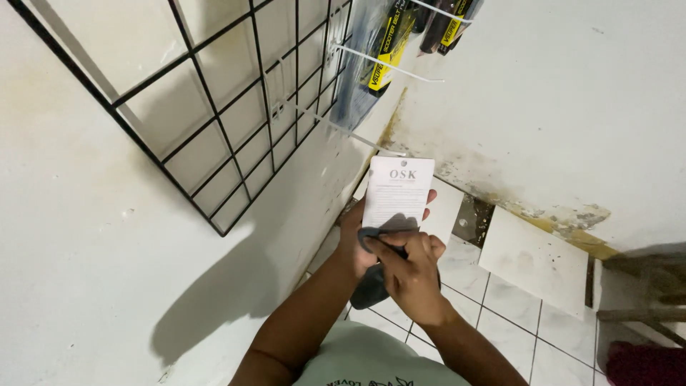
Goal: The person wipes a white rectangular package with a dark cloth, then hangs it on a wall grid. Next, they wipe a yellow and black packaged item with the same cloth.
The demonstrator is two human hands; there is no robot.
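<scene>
Standing in a corner: white walls (107, 250), stained far right, white tile floor (514, 322). Black wire grid (229, 121) on left wall w/ white hooks; packaged belts (386, 50) hang far top. Left hand (354, 239) grasps white card pack (397, 193), centre frame. Right hand (411, 275) clenched on dark cloth (375, 282), just below card.

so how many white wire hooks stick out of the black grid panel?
3 visible. One white wire hook carries black-and-yellow packs, a bare one sits lower on the black grid panel, one at the top edge. More may be out of frame.
</scene>
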